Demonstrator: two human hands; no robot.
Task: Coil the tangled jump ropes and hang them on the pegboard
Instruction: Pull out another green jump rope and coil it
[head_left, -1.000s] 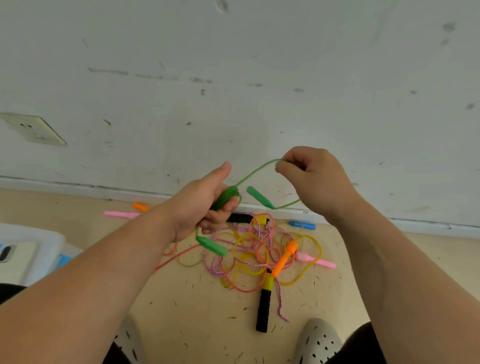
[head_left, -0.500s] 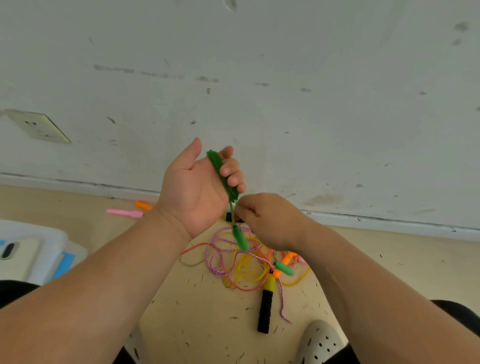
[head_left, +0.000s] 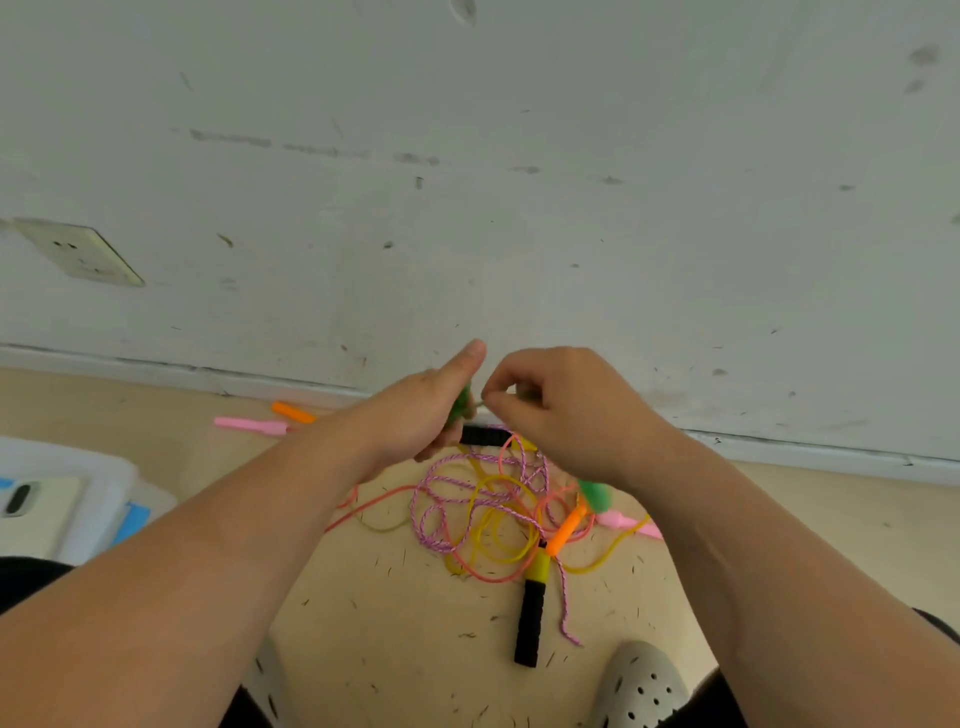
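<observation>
One green jump rope (head_left: 461, 406) is up off the floor, bunched in the left hand (head_left: 421, 415), whose fingers curl round the green bundle while the thumb points straight up. Just beside it, the right hand (head_left: 566, 415) pinches a thin strand of the same rope between thumb and forefinger, its other fingers curled. A blurred green handle (head_left: 595, 493) hangs below the right wrist.

Under both hands, on the tan floor (head_left: 395, 623), lies the tangle: a pink braided rope (head_left: 434, 525), a yellow rope (head_left: 493, 480) and a coral rope (head_left: 382, 501), looped through one another. A black handle (head_left: 529, 623) with a yellow collar points toward the person, and an orange handle (head_left: 566, 527) touches its yellow end. A second black handle (head_left: 480, 435) lies at the heap's far edge, near the baseboard (head_left: 156, 366). A pink handle (head_left: 623, 521) shows beside the right forearm.

Well apart to the left, a loose pink handle (head_left: 249, 424) and a loose orange handle (head_left: 293, 412) lie near the wall. A white bin (head_left: 111, 467) sits at the left edge, a wall socket (head_left: 78, 252) above it, and a grey perforated shoe (head_left: 641, 686) at the bottom right.
</observation>
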